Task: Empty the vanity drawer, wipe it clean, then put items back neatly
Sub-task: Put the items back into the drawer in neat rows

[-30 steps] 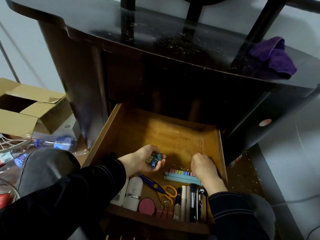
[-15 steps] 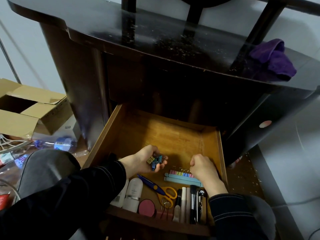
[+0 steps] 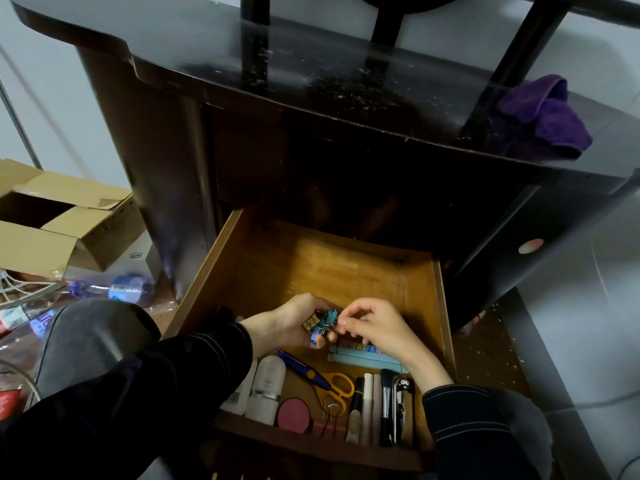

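The wooden vanity drawer (image 3: pixel 349 268) is pulled open below the dark vanity top. My left hand (image 3: pixel 287 323) hovers over its middle, cupping a bunch of blue and gold binder clips (image 3: pixel 320 322). My right hand (image 3: pixel 375 325) meets it from the right, fingertips pinching at the clips. Along the drawer's front lie white bottles (image 3: pixel 265 389), a pink round compact (image 3: pixel 293 414), blue and yellow scissors (image 3: pixel 318 375), light blue bars with a row of coloured clips (image 3: pixel 367 356), and pens and brushes (image 3: pixel 381 407). The back half of the drawer floor is bare wood.
A purple cloth (image 3: pixel 543 119) lies on the vanity top (image 3: pixel 311 71) at the right. An open cardboard box (image 3: pixel 62 223) and a plastic bottle (image 3: pixel 117 289) sit on the floor at the left. My knees flank the drawer front.
My right hand has moved left from above the coloured clip row to my left hand and now pinches at the binder clips there. My left hand has stayed in place.
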`<state>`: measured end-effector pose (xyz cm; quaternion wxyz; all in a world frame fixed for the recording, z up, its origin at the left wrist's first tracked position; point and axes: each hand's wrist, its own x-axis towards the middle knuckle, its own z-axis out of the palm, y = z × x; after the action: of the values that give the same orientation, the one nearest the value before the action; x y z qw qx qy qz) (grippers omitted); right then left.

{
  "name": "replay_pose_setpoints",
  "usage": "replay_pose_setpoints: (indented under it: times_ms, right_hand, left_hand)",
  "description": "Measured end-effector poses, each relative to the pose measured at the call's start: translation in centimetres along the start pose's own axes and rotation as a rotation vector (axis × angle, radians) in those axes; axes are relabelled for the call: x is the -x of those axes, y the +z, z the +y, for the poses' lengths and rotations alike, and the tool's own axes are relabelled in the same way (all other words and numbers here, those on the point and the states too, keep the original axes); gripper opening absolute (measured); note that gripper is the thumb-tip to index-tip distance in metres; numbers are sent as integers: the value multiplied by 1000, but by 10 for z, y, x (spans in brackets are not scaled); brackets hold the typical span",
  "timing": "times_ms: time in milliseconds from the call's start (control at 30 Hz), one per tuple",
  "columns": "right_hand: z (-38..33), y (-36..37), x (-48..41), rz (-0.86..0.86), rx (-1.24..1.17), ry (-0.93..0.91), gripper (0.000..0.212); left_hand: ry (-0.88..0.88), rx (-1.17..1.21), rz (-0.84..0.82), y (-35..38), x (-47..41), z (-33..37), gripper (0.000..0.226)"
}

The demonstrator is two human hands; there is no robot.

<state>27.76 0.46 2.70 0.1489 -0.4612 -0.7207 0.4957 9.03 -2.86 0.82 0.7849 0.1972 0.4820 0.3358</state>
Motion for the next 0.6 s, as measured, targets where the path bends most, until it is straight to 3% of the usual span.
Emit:
replay_pose_setpoints:
  times_ms: [100,200,267,400,500,600]
  right_hand:
    - [0,-7,1,72,-123,-5,7]
    - [3,-18,2,311,-119,-30,8]
    - [5,-26,4,376,222,-40,6]
    - [3,-47,8,168,1167,-168,10]
    - [-1,-56,4,-26,1546,-176,12]
    - [0,-55,-3,-191,1719,-99,18]
  left_hand:
    - [-14,-14,24,-1,0,0,25]
    - [-12,-26,65,-7,-2,-1,21]
    - [-6,-50,104,-9,-6,-3,20]
    - [-1,-123,99,-5,-12,-7,18]
    - [10,-152,89,-2,-12,-8,18]
    - [45,-137,94,-2,-10,-5,19]
